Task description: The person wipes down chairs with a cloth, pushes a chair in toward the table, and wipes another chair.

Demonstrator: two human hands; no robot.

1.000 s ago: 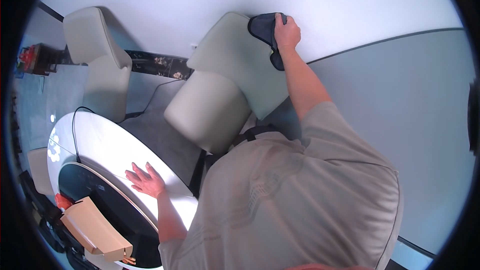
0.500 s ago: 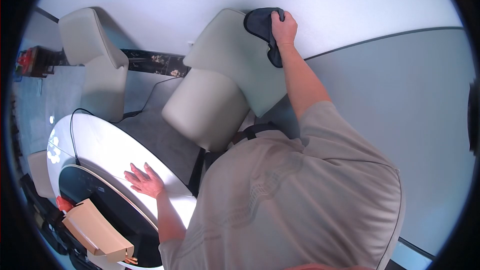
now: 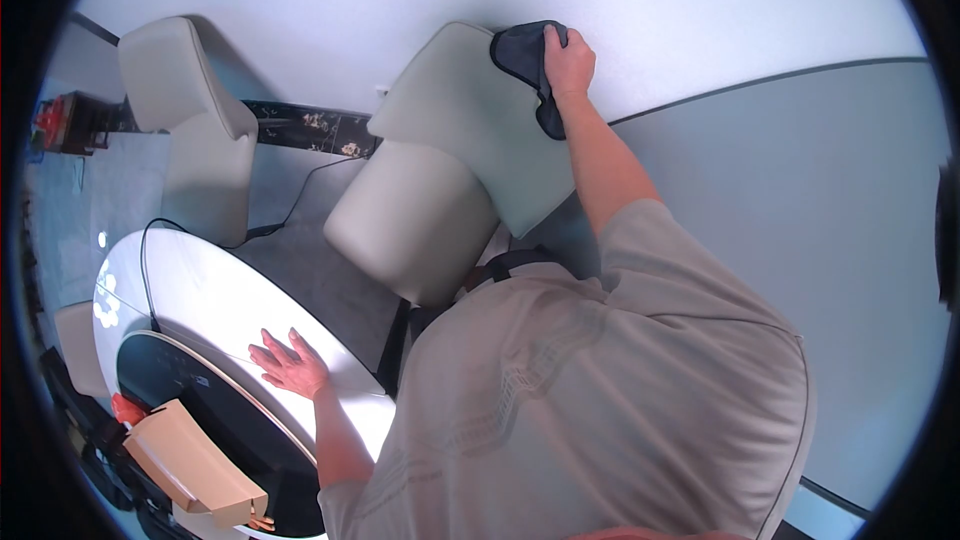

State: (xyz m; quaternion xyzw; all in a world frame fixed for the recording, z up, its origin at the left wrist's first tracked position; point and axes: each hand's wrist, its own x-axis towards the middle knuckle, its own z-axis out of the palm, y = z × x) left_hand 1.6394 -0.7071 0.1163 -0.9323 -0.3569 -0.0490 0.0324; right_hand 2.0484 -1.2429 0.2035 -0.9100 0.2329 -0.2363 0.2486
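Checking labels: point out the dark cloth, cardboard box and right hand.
Dark cloth (image 3: pixel 521 52), head view: wide upper part.
Cardboard box (image 3: pixel 190 453), head view: broad brown face.
Right hand (image 3: pixel 571 62), head view: back of the hand.

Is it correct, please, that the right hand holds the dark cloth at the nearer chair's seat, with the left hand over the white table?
Not quite: the head view shows the right hand holding the dark cloth at the backrest, not the seat; the rest is right.

I watch remotely as the right hand (image 3: pixel 570 62) grips a dark, black-edged cloth (image 3: pixel 518 52) over a smooth grey-green chair backrest (image 3: pixel 465 90), the left hand (image 3: pixel 292 367) spread above a white, curved-edged table (image 3: pixel 215 275).
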